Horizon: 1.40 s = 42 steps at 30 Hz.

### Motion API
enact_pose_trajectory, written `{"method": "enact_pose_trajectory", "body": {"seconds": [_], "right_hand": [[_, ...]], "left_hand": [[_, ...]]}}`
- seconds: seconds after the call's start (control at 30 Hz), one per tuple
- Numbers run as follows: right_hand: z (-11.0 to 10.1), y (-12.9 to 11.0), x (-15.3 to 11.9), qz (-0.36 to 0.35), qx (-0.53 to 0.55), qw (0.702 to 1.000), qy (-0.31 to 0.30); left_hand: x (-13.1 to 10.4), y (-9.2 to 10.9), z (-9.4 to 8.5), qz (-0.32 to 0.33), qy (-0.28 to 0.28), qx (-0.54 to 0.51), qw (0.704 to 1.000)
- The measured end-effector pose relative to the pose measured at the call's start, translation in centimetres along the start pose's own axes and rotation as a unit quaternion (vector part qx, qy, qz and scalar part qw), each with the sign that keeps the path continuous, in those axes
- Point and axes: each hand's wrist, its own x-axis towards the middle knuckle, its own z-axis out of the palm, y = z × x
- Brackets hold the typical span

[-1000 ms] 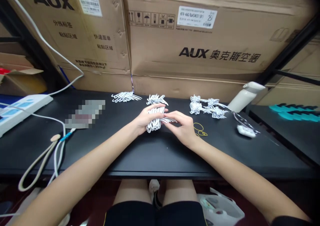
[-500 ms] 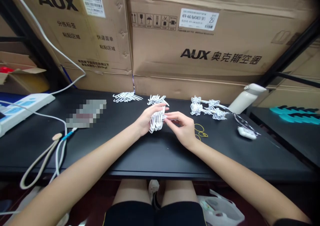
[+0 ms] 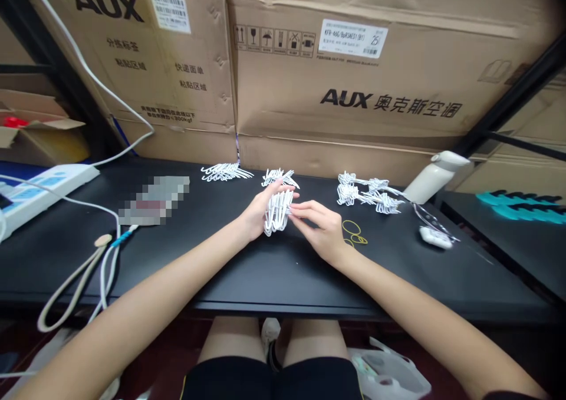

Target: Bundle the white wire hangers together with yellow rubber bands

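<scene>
A bundle of white hooks (image 3: 277,212) is held above the black table (image 3: 265,276), with my left hand (image 3: 257,212) wrapped round its left side. The fingertips of my right hand (image 3: 322,228) pinch the bundle's right edge. Behind my hands lie one pile of white hooks (image 3: 224,171) and another pile (image 3: 278,177), partly hidden by my left fingers. White hook bundles (image 3: 369,192) lie to the right. Yellow rubber bands (image 3: 354,232) rest beside my right hand.
Large cardboard boxes (image 3: 283,93) stand along the back. On the left are a power strip (image 3: 39,193), a white cable, a strap (image 3: 66,294) and a blurred flat object (image 3: 154,200). A white bottle (image 3: 435,177) and white case (image 3: 436,237) sit on the right.
My left thumb has lifted off the top of the bundle, showing more of the hooks. My right fingers stay at its right edge. The view has shifted slightly.
</scene>
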Motion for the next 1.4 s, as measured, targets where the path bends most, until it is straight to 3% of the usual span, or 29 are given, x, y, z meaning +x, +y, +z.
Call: {"method": "enact_pose_trajectory", "body": {"seconds": [0.17, 0.37, 0.73, 0.9, 1.03, 1.23, 1.4], "right_hand": [[-0.4, 0.3, 0.2, 0.002, -0.002, 1.0, 0.001], [-0.5, 0.1, 0.0, -0.054, -0.004, 0.998, -0.028], [-0.1, -0.4, -0.4, -0.048, -0.055, 0.997, -0.015], [-0.2, -0.1, -0.6, -0.082, -0.08, 0.993, -0.029], [0.0, 0.1, -0.5, -0.089, -0.072, 0.993, -0.024], [-0.7, 0.2, 0.3, -0.012, -0.025, 0.999, -0.047], [-2.9, 1.7, 1.9, 0.102, -0.046, 0.992, 0.053]], "left_hand": [[-0.3, 0.6, 0.0, -0.042, -0.045, -0.047, 0.997], [-0.2, -0.6, 0.1, 0.046, -0.005, 0.054, 0.997], [-0.6, -0.6, 0.6, 0.08, 0.018, 0.085, 0.993], [-0.7, -0.5, 0.4, 0.059, -0.01, 0.093, 0.994], [-0.5, -0.7, 0.3, 0.058, 0.017, 0.104, 0.993], [0.1, -0.4, -0.1, 0.065, 0.075, 0.13, 0.987], [0.6, 0.4, -1.1, 0.092, 0.09, 0.182, 0.975]]}}
